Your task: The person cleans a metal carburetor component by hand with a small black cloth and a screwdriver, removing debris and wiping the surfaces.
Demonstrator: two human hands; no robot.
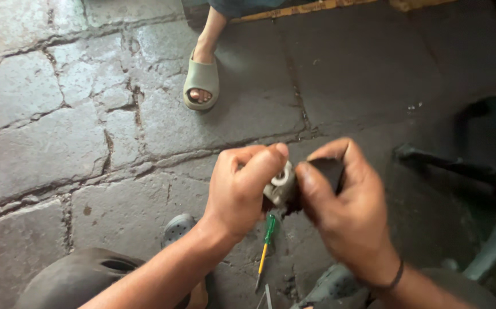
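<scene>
Left hand (239, 189): forearm rising from lower left, fingers curled, grip clenched on a small pale metal part (281, 184) held above the floor. Right hand (345, 209): wrist bent inward, thumb and fingers closed on a black piece (327, 170) touching the pale part. Stone floor (59, 131): cracked slabs, open room to the left. Green-and-yellow screwdriver (266, 243): lying below the hands. Another person's sandalled foot (201, 80): well apart, top centre.
</scene>
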